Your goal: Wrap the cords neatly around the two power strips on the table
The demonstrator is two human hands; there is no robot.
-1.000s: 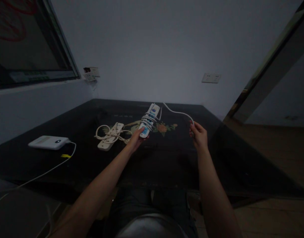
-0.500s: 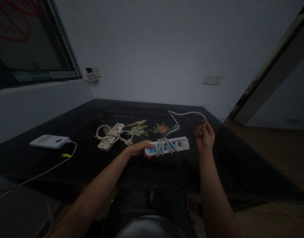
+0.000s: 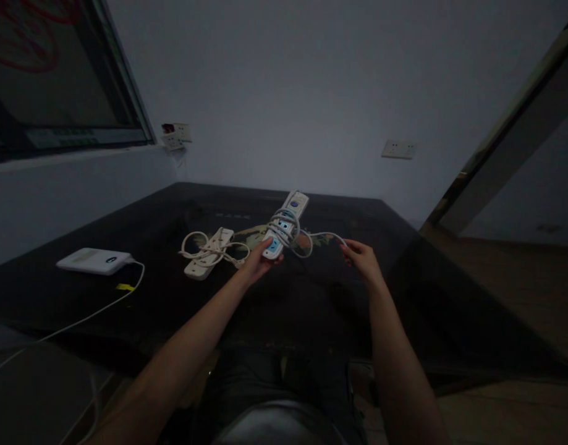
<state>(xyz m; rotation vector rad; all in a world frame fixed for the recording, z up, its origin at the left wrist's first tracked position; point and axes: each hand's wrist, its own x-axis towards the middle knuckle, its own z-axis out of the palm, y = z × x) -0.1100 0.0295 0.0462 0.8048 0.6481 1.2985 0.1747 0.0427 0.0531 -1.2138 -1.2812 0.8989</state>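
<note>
My left hand [image 3: 260, 261] is closed on the near end of a white power strip [image 3: 300, 199] with blue sockets, tilted with its switch end pointing away from me. A grey-white cord [image 3: 327, 234] is wound several times around the strip's middle, and a loose loop hangs at its right side. The free length of cord runs right to my right hand [image 3: 361, 258], whose fingers pinch it. The cord's plug cannot be made out. Left of my left hand, a second white power strip [image 3: 201, 270] lies on the table, its own cord coiled over it.
A white power bank-like device [image 3: 91, 261] with a cable [image 3: 96, 314] and a yellow tag [image 3: 125, 287] lies at the left of the black table [image 3: 321, 321]. Wall sockets [image 3: 398, 149] sit behind, and a window [image 3: 56, 80] is at the upper left.
My left hand has turned the power strip from lying crosswise to pointing away. My right hand has moved left and inward with the cord, which now stretches shorter between the hands.
</note>
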